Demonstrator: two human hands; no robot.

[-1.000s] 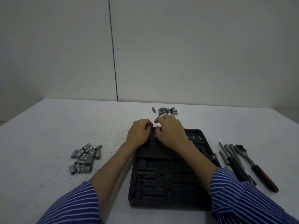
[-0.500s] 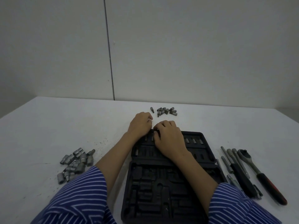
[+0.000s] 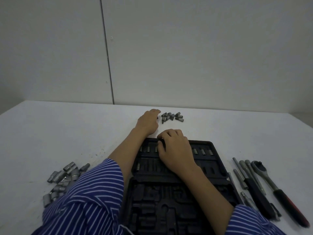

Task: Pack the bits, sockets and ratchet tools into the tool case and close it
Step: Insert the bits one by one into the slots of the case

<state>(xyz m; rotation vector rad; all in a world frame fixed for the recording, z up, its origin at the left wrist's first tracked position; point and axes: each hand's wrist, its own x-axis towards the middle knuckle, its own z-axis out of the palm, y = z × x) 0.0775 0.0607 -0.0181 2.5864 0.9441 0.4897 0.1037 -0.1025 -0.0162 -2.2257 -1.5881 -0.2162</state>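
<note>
The black tool case (image 3: 218, 168) lies open in front of me, with a few bits (image 3: 202, 151) seated in its far rows. My right hand (image 3: 176, 150) rests on the far half, its curled fingers pinching a small bit at the top row. My left hand (image 3: 148, 122) reaches past the case to the loose bit pile (image 3: 171, 116), and its fingertips close on a lone bit at the pile's left edge. A heap of sockets (image 3: 66, 177) sits on the left. The ratchet (image 3: 277, 189) and several extension bars (image 3: 245, 175) lie to the right of the case.
The white table (image 3: 50, 133) runs back to a grey wall. Dark specks dot the surface left of the case. My striped sleeves cover the near left sockets and the case's near right corner.
My left hand has left the case's top row and moved forward to the loose bits. The right hand stays on the far half of the case. My head has come closer.
</note>
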